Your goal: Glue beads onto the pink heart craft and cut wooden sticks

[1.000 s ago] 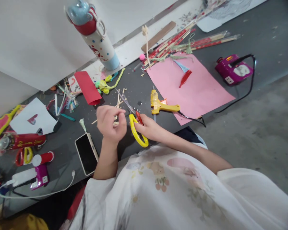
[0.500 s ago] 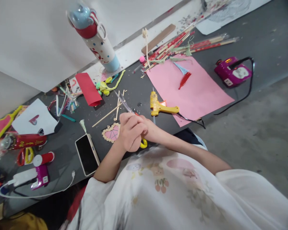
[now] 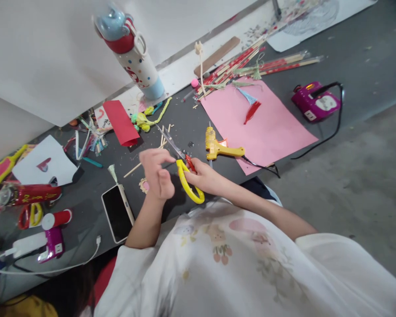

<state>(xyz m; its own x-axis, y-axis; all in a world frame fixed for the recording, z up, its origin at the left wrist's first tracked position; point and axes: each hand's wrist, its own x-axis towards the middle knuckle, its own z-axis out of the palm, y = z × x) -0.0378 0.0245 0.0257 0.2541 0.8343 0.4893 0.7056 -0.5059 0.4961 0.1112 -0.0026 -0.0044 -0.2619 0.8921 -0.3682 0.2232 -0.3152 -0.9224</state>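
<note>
My right hand point(image 3: 206, 176) grips a pair of scissors point(image 3: 192, 187), with one yellow and one red handle; the blades point away from me, up and left over the table. My left hand point(image 3: 159, 172) is raised just left of the handles, fingers apart and partly curled, nothing seen in it. Its index fingertip is close to the yellow handle; whether they touch I cannot tell. Below and behind that hand, a pink heart piece with a beaded-looking edge point(image 3: 144, 185) is mostly covered. Thin wooden sticks point(image 3: 132, 171) lie beyond it.
A yellow glue gun point(image 3: 214, 145) rests near pink paper point(image 3: 270, 127), its cord trailing right. Left lie a phone point(image 3: 118, 214), red paper point(image 3: 121, 123) and a white cable point(image 3: 86, 263). A tall bottle point(image 3: 135, 57) stands at the back; a purple power block point(image 3: 317, 101) sits right.
My left hand has come off the scissors and moved left, its fingers opening from a closed grip. The yellow handle now shows fully. My right hand still holds the scissors.
</note>
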